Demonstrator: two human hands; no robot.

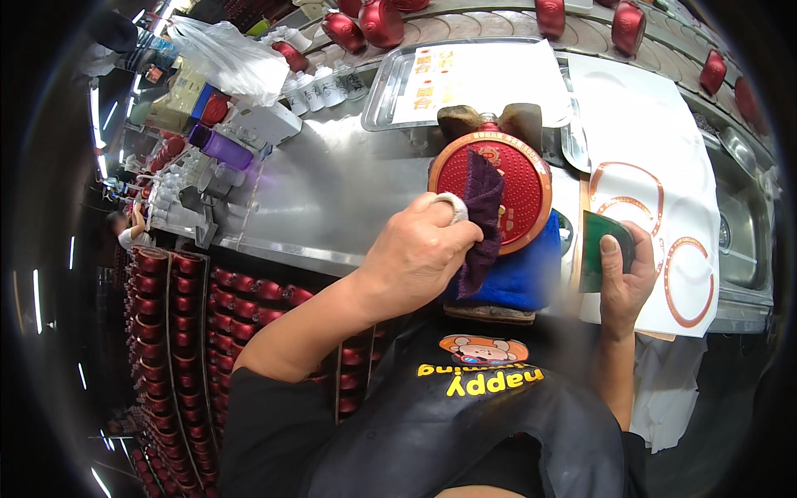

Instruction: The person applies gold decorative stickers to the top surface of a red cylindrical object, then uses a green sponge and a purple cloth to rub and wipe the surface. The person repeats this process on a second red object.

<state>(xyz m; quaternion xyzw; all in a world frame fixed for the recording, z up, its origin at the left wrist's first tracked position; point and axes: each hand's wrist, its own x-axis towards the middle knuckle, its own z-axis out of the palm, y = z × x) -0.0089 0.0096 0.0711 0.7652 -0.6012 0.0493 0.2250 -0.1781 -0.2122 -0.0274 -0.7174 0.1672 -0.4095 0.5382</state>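
Observation:
A round, flat red bottle point(525, 187) with a gold-orange ring decal round its face lies in front of me, its neck pointing away. My left hand point(419, 249) is closed on a dark purple cloth point(480, 220), which hangs over the left part of the bottle's face. A whitish rolled piece point(452, 206) shows at the fingers of that hand. To the right of the bottle, my right hand point(624, 278) grips a thin green scraper point(594, 249) between thumb and fingers. Blue cloth point(523, 270) lies under the bottle's near side. Part of the bottle's face is hidden by the purple cloth.
On the right, a white sheet point(643, 124) carries orange ring-shaped decals point(691, 282). A metal tray point(382, 95) with printed sheets lies beyond the bottle. More red bottles point(382, 23) stand on a conveyor at the back. Racks of red bottles point(187, 324) and a person point(133, 232) are at left.

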